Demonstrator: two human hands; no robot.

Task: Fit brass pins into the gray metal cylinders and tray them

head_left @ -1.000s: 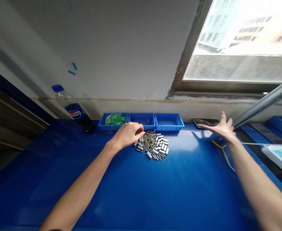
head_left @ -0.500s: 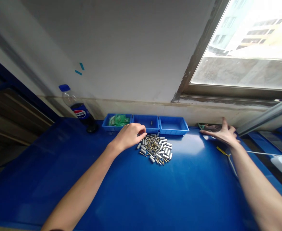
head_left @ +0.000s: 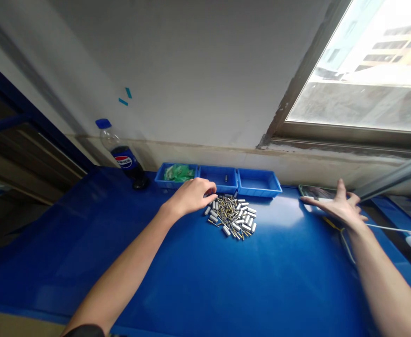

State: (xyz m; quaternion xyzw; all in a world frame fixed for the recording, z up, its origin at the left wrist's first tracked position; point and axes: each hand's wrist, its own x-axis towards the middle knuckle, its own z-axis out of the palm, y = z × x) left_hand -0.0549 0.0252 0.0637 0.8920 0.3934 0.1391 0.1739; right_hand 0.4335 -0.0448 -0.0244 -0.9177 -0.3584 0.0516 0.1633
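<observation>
My left hand (head_left: 193,194) is at the left edge of a pile of small metal parts (head_left: 231,216), thumb and fingers curled together; whatever may be between the fingertips is hidden. In the pile, short silver pieces lie around thin pins with brass-coloured ends. Over at the right, my right hand (head_left: 343,208) is spread open with nothing in it. Its thumb side is beside a phone-like flat dark object (head_left: 317,192) lying against the wall, partly covered by the hand.
Behind the pile stand three joined blue bins: the left bin (head_left: 168,184) holds green plastic, the middle bin (head_left: 217,172) one small metal piece, the right bin (head_left: 259,192) nothing visible. A cola bottle (head_left: 124,159) stands left. A yellow-tipped cable (head_left: 332,224) lies near my right hand.
My right hand has drawn back a little to the right, so more of the flat dark object shows. My left hand stays at the pile. The whole view has shifted slightly.
</observation>
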